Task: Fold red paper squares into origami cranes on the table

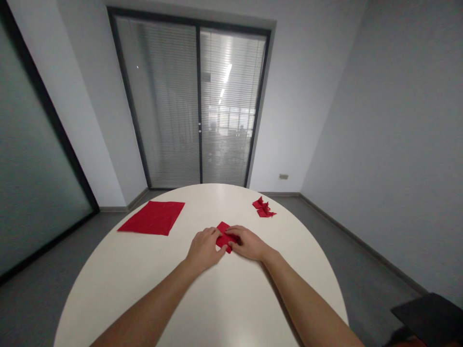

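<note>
A small folded piece of red paper [224, 226] lies on the table in front of me, roughly a square set on its corner. My left hand [205, 246] holds its left side, with the fingers at the edge and the thumb by the near corner. On the right side my right hand [249, 242] grips it, its fingers curled over the edge and the thumb toward the near corner. Both hands cover part of the paper, so its side corners are hidden.
A round white table [119, 284] stands before me. Several flat red sheets or one large one, I cannot tell, form a red stack [154, 218] at the left. Small folded red pieces [264, 209] sit at the back right. A black object [430, 318] is at the lower right.
</note>
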`<state>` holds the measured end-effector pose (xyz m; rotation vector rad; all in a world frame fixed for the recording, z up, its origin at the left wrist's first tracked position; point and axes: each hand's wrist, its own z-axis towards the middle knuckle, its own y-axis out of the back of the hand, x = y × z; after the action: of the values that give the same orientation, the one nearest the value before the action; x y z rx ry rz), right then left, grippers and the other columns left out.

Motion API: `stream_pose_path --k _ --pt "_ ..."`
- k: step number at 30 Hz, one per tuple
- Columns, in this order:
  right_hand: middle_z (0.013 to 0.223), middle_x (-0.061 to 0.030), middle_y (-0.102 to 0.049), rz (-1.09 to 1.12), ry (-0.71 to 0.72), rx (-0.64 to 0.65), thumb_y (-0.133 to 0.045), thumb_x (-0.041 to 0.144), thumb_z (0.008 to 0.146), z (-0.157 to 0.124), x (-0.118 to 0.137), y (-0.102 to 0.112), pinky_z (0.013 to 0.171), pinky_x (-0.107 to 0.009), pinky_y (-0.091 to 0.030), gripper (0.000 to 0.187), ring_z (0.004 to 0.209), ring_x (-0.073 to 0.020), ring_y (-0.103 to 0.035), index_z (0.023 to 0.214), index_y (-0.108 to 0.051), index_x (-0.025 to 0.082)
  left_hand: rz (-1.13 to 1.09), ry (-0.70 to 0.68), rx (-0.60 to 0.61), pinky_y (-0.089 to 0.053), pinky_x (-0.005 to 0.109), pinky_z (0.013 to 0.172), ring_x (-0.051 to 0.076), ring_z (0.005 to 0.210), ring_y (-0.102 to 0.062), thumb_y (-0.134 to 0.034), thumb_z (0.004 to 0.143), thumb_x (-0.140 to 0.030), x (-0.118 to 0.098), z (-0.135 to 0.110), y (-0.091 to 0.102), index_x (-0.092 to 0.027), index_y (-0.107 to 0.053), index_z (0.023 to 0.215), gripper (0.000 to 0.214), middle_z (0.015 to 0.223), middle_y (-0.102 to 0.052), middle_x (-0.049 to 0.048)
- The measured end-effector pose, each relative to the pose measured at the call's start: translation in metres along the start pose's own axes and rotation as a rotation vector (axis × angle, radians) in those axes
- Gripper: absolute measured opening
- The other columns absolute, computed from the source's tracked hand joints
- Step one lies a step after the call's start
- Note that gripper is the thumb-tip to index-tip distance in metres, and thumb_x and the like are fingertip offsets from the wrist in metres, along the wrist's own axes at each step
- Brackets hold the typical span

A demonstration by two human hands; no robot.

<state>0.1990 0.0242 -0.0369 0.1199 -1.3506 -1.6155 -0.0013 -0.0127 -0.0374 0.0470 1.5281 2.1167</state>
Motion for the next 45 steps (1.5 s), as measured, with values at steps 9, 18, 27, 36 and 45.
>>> stream_pose_path --k 9,18,27,36,45 --pt "0.126 -0.0128 -0.066 -0.041 -0.003 0.072 -0.073 0.03 0.074 -0.004 0.003 0.01 0.103 -0.044 -0.044 0.056 0.117 -0.0302 -0.059 0.129 -0.065 0.02 -0.1 -0.11 -0.01 -0.041 0.043 0.105 0.027 0.117 -0.058 -0.064 0.084 -0.039 0.008 -0.002 -0.005 -0.022 -0.066 0.115 0.036 0.124 -0.066 0.0081" --pt "0.141 -0.0167 -0.055 -0.033 -0.055 0.074 -0.073 0.029 0.07 -0.008 -0.004 0.004 0.109 -0.049 -0.038 0.073 0.128 -0.034 -0.05 0.14 -0.054 0.017 -0.098 -0.097 0.03 -0.038 0.045 0.109 0.029 0.126 -0.053 -0.065 0.083 -0.04 0.01 -0.001 -0.009 -0.021 -0.064 0.123 0.045 0.136 -0.06 0.0103" --pt "0.13 -0.0139 -0.062 -0.016 -0.078 0.068 -0.077 0.031 0.067 -0.008 -0.002 0.007 0.102 -0.046 -0.043 0.077 0.118 -0.033 -0.055 0.139 -0.054 0.018 -0.098 -0.128 0.028 -0.038 0.046 0.109 0.029 0.121 -0.055 -0.067 0.08 -0.04 0.012 -0.002 -0.004 -0.022 -0.065 0.12 0.044 0.133 -0.063 0.0085" --pt "0.113 -0.0077 -0.071 -0.037 -0.079 0.014 -0.065 0.025 0.084 -0.005 0.003 0.006 0.097 -0.04 -0.045 0.039 0.103 -0.0251 -0.062 0.123 -0.066 0.021 -0.07 -0.138 0.003 -0.038 0.046 0.108 0.028 0.121 -0.055 -0.06 0.087 -0.035 0.007 -0.004 -0.008 -0.02 -0.065 0.117 0.034 0.131 -0.064 0.0095" --pt "0.11 -0.0096 -0.072 -0.066 -0.197 -0.074 -0.06 0.018 0.087 -0.001 -0.008 -0.003 0.094 -0.037 -0.046 0.026 0.102 -0.024 -0.062 0.111 -0.071 0.018 -0.074 -0.117 0.031 -0.036 0.048 0.11 0.03 0.125 -0.053 -0.064 0.082 -0.034 0.004 -0.003 -0.008 -0.022 -0.063 0.121 0.042 0.135 -0.061 0.0098"
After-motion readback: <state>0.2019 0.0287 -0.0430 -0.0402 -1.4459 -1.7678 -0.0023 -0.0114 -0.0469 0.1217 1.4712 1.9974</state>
